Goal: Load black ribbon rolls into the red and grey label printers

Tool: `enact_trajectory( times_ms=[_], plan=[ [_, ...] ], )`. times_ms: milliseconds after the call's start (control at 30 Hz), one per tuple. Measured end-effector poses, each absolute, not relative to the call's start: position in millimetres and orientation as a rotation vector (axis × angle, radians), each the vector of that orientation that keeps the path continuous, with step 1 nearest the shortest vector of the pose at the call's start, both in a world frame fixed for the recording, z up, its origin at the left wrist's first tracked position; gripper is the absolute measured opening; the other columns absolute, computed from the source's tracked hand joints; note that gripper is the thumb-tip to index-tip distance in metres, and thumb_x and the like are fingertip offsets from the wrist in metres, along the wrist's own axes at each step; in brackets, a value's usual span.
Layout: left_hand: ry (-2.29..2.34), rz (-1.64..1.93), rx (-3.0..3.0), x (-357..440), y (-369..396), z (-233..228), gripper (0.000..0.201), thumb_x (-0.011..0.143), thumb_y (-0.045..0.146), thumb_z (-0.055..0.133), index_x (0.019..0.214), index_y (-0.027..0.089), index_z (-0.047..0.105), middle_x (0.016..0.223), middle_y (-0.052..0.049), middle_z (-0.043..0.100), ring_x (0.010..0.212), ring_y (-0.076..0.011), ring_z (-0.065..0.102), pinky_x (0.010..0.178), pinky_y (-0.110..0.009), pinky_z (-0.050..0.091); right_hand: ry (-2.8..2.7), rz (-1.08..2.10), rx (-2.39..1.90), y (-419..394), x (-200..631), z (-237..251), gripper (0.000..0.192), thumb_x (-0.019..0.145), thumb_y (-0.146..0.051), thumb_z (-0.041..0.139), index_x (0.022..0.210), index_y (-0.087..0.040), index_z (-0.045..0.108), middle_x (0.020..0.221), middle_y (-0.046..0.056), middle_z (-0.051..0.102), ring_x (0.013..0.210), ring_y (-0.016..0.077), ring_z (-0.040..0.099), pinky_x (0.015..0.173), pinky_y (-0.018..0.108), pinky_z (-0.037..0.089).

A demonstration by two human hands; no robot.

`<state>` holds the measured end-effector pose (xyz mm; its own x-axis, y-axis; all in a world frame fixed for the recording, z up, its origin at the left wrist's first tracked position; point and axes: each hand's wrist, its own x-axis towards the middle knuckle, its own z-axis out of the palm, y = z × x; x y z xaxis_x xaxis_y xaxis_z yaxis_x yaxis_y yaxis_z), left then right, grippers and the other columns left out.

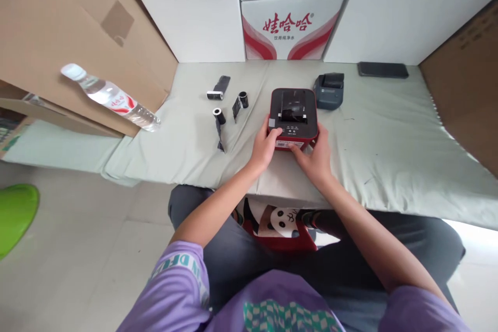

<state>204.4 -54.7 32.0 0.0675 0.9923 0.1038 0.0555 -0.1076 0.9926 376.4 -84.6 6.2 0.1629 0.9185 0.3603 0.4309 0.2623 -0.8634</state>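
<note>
While we look down from the head camera, both hands rest on the red label printer [293,114], which sits just above the middle of the frame on the cloth-covered bench [389,150]. Our left hand [265,146] cups its near left corner, fingers closed lightly against the casing; our right hand [317,158] presses its near right edge, thumb laid along the front label. Neither hand lifts it; the printer stands flat. Its top cover seems to be open, with something dark inside, though we cannot tell whether a roll is seated there. Left of the printer lie three small black rolls [219,115], their ribbon partly unwound and well apart from our hands, so by our judgement the loading is barely begun. Just beyond the printer at its upper right stands a smaller grey printer [330,91], and a dark phone [383,69] lies further back. A water bottle [111,97] leans against the cardboard at upper left.
</note>
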Motion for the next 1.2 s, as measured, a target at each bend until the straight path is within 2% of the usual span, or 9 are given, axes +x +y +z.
enact_trajectory(
  times_ms=[67, 233, 333, 467, 533, 700, 867, 1067, 1200],
  plan=[
    [1.168, 1.203, 1.323, 204.7, -53.2, 34.2, 0.055, 0.106, 0.027, 0.05, 0.161, 0.028, 0.055, 0.154, -0.006, 0.073, 0.141, -0.0264, 0.069, 0.125, -0.044, 0.054, -1.433, 0.559, -1.339, -83.7, 375.1, 1.5, 0.084, 0.084, -0.052, 0.09, 0.156, -0.035, 0.051, 0.153, 0.015, 0.067, 0.138, 0.0395, 0.072, 0.118, 0.067, 0.063],
    [1.257, 1.223, 1.277, 208.8, -52.3, 40.5, 0.051, 0.106, 0.022, 0.048, 0.154, 0.03, 0.061, 0.141, -0.005, 0.079, 0.127, -0.0257, 0.072, 0.118, -0.042, 0.058, -1.447, 0.576, -1.291, -83.5, 373.5, -8.3, 0.088, 0.088, -0.055, 0.086, 0.163, -0.04, 0.042, 0.165, 0.014, 0.056, 0.156, 0.04, 0.058, 0.131, 0.069, 0.052],
    [1.259, 1.202, 1.37, 210.1, -53.6, 38.0, 0.05, 0.111, 0.025, 0.042, 0.158, 0.029, 0.055, 0.144, -0.007, 0.076, 0.134, -0.0257, 0.07, 0.121, -0.041, 0.056, -1.472, 0.616, -1.267, -85.6, 375.2, -14.2, 0.091, 0.091, -0.054, 0.083, 0.168, -0.042, 0.035, 0.17, 0.013, 0.049, 0.159, 0.04, 0.054, 0.132, 0.071, 0.05],
    [1.255, 1.195, 1.471, 208.9, -52.8, 28.0, 0.051, 0.114, 0.033, 0.037, 0.163, 0.027, 0.045, 0.163, -0.01, 0.064, 0.156, -0.0269, 0.057, 0.133, -0.043, 0.046, -1.517, 0.635, -1.235, -87.6, 378.2, -18.4, 0.09, 0.096, -0.051, 0.078, 0.17, -0.043, 0.028, 0.175, 0.013, 0.042, 0.158, 0.0386, 0.054, 0.132, 0.071, 0.05],
    [1.232, 1.258, 1.39, 208.1, -51.3, 23.5, 0.05, 0.111, 0.033, 0.042, 0.16, 0.026, 0.048, 0.167, -0.011, 0.061, 0.159, -0.0272, 0.055, 0.135, -0.043, 0.044, -1.541, 0.623, -1.203, -86.5, 379.7, -21.0, 0.091, 0.097, -0.05, 0.078, 0.172, -0.041, 0.027, 0.174, 0.013, 0.042, 0.158, 0.038, 0.053, 0.133, 0.07, 0.048],
    [1.139, 1.402, 1.106, 203.3, -43.9, 17.0, 0.039, 0.105, 0.036, 0.05, 0.14, 0.023, 0.063, 0.155, -0.011, 0.071, 0.15, -0.028, 0.063, 0.13, -0.042, 0.048, -1.534, 0.57, -1.154, -79.1, 382.6, -30.7, 0.094, 0.094, -0.055, 0.083, 0.17, -0.033, 0.031, 0.17, 0.017, 0.045, 0.157, 0.039, 0.051, 0.131, 0.072, 0.047],
    [1.034, 1.444, 1.044, 195.3, -27.8, 11.6, 0.035, 0.101, 0.041, 0.06, 0.131, 0.026, 0.069, 0.152, -0.007, 0.073, 0.155, -0.0294, 0.059, 0.133, -0.043, 0.044, -1.533, 0.58, -1.14, -75.9, 383.4, -31.8, 0.097, 0.092, -0.058, 0.085, 0.169, -0.031, 0.031, 0.168, 0.018, 0.045, 0.157, 0.0397, 0.05, 0.134, 0.07, 0.044],
    [0.957, 1.397, 0.965, 194.6, -13.1, 15.5, 0.031, 0.099, 0.028, 0.062, 0.129, 0.027, 0.072, 0.146, -0.002, 0.075, 0.16, -0.0295, 0.055, 0.135, -0.045, 0.044, -1.545, 0.598, -1.137, -74.3, 384.5, -35.0, 0.094, 0.094, -0.062, 0.081, 0.168, -0.036, 0.029, 0.168, 0.015, 0.043, 0.157, 0.0402, 0.048, 0.134, 0.072, 0.042],
    [0.882, 1.417, 0.952, 194.5, -13.0, 16.2, 0.034, 0.096, 0.021, 0.061, 0.127, 0.028, 0.071, 0.142, 0.001, 0.076, 0.153, -0.029, 0.059, 0.133, -0.047, 0.047, -1.546, 0.595, -1.115, -73.9, 384.5, -35.7, 0.095, 0.093, -0.059, 0.082, 0.168, -0.035, 0.028, 0.167, 0.016, 0.043, 0.156, 0.0401, 0.051, 0.131, 0.072, 0.045]
  ],
)
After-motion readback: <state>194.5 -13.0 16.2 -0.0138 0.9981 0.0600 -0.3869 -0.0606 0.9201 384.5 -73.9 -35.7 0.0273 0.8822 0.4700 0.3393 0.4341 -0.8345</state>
